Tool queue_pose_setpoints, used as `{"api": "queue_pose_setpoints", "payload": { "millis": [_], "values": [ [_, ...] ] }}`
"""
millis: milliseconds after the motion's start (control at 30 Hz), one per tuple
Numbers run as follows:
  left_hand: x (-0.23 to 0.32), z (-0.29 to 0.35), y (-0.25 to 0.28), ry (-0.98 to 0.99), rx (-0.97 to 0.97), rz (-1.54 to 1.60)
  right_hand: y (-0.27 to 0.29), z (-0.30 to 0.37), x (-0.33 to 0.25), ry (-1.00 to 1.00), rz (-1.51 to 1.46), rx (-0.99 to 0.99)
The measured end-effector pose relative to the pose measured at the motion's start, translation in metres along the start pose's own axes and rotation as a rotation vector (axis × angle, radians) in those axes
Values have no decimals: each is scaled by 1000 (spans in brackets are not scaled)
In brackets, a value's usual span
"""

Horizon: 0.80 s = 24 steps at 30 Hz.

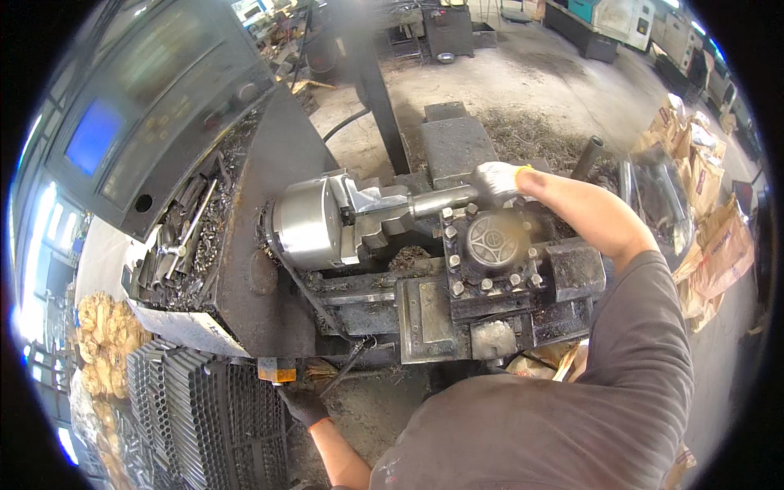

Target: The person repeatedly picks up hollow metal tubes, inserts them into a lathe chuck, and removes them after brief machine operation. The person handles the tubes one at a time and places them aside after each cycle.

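Note:
My right hand [496, 181], in a white glove with a yellow cuff, is closed round the right end of a grey metal tube [442, 201]. The tube lies level, its left end at the stepped jaws of a shiny lathe chuck [307, 222]; how far it reaches between them is hidden. Just below my right hand sits a square tool post [493, 239] with a round cap and several bolts. At the lower left, my left hand [304, 404] wears a dark glove. It is beside a small yellow-orange box [277, 374] under the headstock; its fingers are hidden.
Tools and metal chips lie on the headstock [184, 237]. Several stacked tubes [204, 408] stand at lower left. A thin lever [347, 367] sticks out below the bed. Paper sacks [719, 253] stand at right, and chips [531, 143] are heaped behind the lathe.

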<state>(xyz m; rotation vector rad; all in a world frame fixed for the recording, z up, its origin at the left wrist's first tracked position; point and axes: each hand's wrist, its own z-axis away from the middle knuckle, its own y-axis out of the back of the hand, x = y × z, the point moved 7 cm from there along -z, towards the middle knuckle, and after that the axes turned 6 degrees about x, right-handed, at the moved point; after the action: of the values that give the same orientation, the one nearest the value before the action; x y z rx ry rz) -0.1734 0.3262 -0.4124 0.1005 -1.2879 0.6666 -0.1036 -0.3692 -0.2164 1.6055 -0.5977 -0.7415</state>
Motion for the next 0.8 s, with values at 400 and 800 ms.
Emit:
{"api": "queue_pose_setpoints", "payload": {
  "millis": [400, 800],
  "values": [
    [30, -15, -3, 353, -28, 192, -4, -2, 12, -453, -258, -218],
    [23, -19, 3, 403, -32, 153, -21, -17, 31, -611, -255, -294]
  ]
}}
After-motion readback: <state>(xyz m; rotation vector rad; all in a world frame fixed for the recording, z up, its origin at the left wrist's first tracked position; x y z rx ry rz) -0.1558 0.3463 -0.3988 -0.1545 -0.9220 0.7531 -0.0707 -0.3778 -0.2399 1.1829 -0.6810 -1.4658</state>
